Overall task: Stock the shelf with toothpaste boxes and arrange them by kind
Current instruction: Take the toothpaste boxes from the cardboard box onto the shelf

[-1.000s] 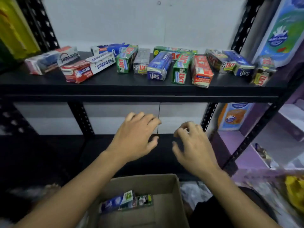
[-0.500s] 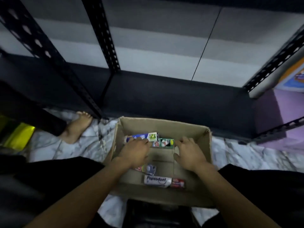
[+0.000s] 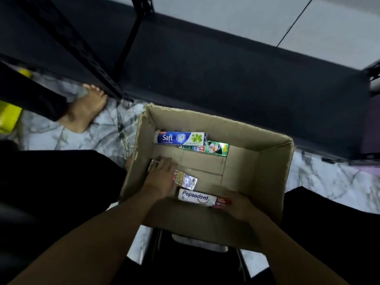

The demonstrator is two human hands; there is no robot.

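Note:
An open cardboard box (image 3: pixel 265 161) sits in front of me, low between my knees. Inside, a blue-and-white Safi toothpaste box (image 3: pixel 181 138) lies along the far wall, with a green toothpaste box (image 3: pixel 216 148) right behind it. My left hand (image 3: pixel 162 175) is down in the box by its left wall, fingers curled over a silver toothpaste box (image 3: pixel 188 181) that sticks out from under the palm. A white-and-red Pepsodent box (image 3: pixel 196 197) lies against the near wall. My right hand (image 3: pixel 239 204) grips its red end.
The black bottom shelf (image 3: pixel 226 75) of the rack runs across just beyond the box, with a perforated upright post (image 3: pixel 86 56) at left. A bare foot (image 3: pixel 88 112) rests on the marble floor (image 3: pixel 333 182). A yellow object (image 3: pixel 8 118) lies far left.
My view dropped from the stocked upper shelf to the box. Both hands came down into it; the left went to the silver box, the right pulled back to the Pepsodent box.

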